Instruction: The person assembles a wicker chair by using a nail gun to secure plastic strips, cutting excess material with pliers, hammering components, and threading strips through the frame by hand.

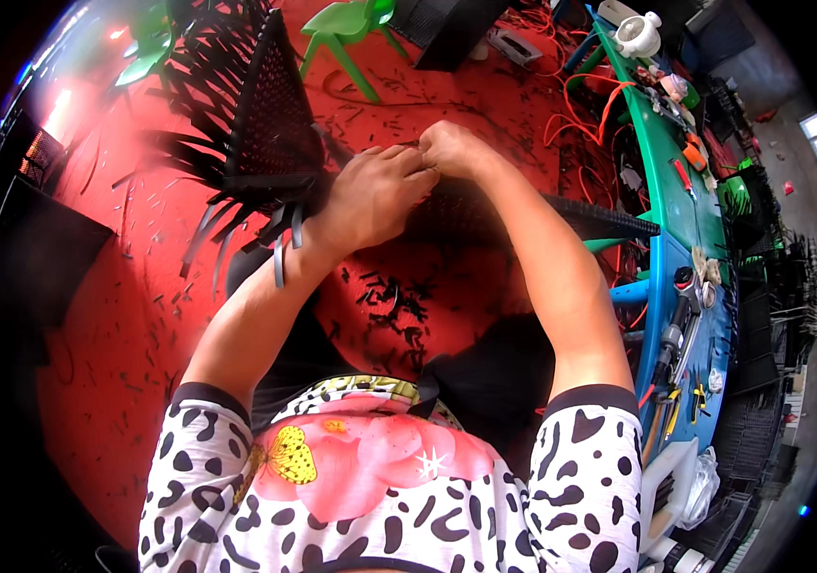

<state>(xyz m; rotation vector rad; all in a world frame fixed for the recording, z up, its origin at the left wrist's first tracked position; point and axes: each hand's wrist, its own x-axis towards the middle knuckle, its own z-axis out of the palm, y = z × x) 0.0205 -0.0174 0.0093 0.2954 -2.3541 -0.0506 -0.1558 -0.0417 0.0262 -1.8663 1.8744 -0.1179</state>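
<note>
A black woven wicker piece (275, 134) stands in front of me, with many loose flat strips fanning out from its left side. A long dark edge of what looks like the same piece (609, 216) runs out to the right behind my right forearm. My left hand (375, 196) is closed at the middle of the piece, its fingers bent over the dark weave. Against its fingertips, my right hand (456, 151) is closed in a pinch. Whatever lies between the right fingers is hidden.
Short black strip offcuts (394, 306) litter the red floor (150, 315). A green plastic chair (341, 38) stands ahead. On the right, a green and blue table (685, 239) carries a power tool (680, 325), a screwdriver (682, 177) and other tools. Orange cables (580, 124) trail beside it.
</note>
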